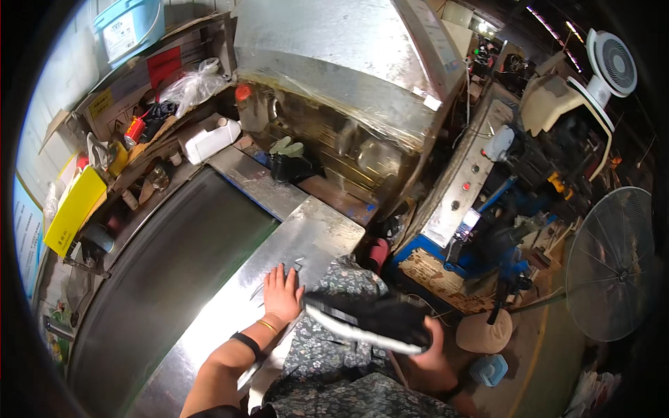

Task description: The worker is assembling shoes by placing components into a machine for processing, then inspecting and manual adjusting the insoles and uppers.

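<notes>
My left hand (282, 296) lies on the shiny metal tabletop (324, 226), its fingers stretched out and slightly spread. Small thin dark pieces show around the fingertips, too small to name. A black shoe with a white sole (380, 322) is held in my right hand (432, 352), which wraps round its right end. The shoe lies tilted across the front of my flowered apron (327, 355), its other end close to my left wrist. Part of the right hand is hidden behind the shoe.
Left of the metal top runs a dark conveyor belt (181, 244). Beyond stands a metal-hooded machine (327, 49). A cluttered shelf holds a white jug (209, 139). To the right are a control panel (467, 184), a large floor fan (617, 268) and a blue plastic container (488, 370).
</notes>
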A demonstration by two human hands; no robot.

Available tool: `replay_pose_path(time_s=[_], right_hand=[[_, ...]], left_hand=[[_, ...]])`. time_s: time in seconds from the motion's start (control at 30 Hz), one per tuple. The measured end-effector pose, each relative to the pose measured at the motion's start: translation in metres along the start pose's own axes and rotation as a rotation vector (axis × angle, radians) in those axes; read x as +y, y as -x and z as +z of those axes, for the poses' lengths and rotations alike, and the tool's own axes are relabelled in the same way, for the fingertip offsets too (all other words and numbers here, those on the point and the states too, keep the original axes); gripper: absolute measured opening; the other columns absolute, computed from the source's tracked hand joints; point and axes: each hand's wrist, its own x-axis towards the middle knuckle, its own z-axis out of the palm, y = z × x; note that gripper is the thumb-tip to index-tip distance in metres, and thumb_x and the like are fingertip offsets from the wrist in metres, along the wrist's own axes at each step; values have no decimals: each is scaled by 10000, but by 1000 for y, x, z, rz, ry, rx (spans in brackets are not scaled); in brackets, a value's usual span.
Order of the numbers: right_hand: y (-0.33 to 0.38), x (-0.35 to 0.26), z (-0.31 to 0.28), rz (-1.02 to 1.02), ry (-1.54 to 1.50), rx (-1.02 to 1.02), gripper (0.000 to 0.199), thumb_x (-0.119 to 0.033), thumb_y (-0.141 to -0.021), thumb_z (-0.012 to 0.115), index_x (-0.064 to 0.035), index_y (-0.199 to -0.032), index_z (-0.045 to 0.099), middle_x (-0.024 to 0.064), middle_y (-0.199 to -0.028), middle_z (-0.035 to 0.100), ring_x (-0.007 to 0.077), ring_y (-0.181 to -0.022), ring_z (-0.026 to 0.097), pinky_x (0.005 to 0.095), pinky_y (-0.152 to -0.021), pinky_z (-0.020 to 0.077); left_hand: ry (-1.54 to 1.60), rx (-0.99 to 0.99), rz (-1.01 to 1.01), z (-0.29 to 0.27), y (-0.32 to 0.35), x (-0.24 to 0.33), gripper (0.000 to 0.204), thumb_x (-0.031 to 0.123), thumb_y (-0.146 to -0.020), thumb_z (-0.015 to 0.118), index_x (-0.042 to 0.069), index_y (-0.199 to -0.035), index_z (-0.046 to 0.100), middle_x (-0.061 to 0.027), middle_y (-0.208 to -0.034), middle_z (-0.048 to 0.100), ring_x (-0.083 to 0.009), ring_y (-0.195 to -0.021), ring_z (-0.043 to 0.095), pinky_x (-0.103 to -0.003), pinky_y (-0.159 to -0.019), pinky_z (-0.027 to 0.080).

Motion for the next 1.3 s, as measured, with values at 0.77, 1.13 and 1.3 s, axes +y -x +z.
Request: replay_pose_path(time_s=[0.77, 1.13, 1.3], right_hand=[[-184, 60, 108, 408, 476, -667, 292, -136, -1016, 504, 37, -1224, 616, 123, -1014, 710, 176, -918, 681, 310, -794, 561], [-5, -138, 95, -332, 13, -810, 197, -227, -992, 543, -61, -978, 648, 87, -888, 682, 205, -810, 662, 358, -708, 577], [3, -140, 102, -401, 108, -705, 182, -205, -977, 551, -52, -949, 646, 89, -881, 687, 206, -796, 666, 357, -698, 575]], left_hand=[[41, -22, -6, -4, -11, 10, 594, 361, -879, 534, 28, -1370, 493, -290, -1407, 424, -452, -1315, 377, -553, -1121, 244], [-15, 4, 33, 0, -10, 11, 581, 372, -914, 520, 36, -1385, 472, -272, -1406, 433, -426, -1314, 378, -528, -1125, 242], [-29, 13, 30, 0, -10, 13, 559, 376, -919, 515, 56, -1376, 491, -257, -1394, 451, -417, -1297, 402, -509, -1119, 263]])
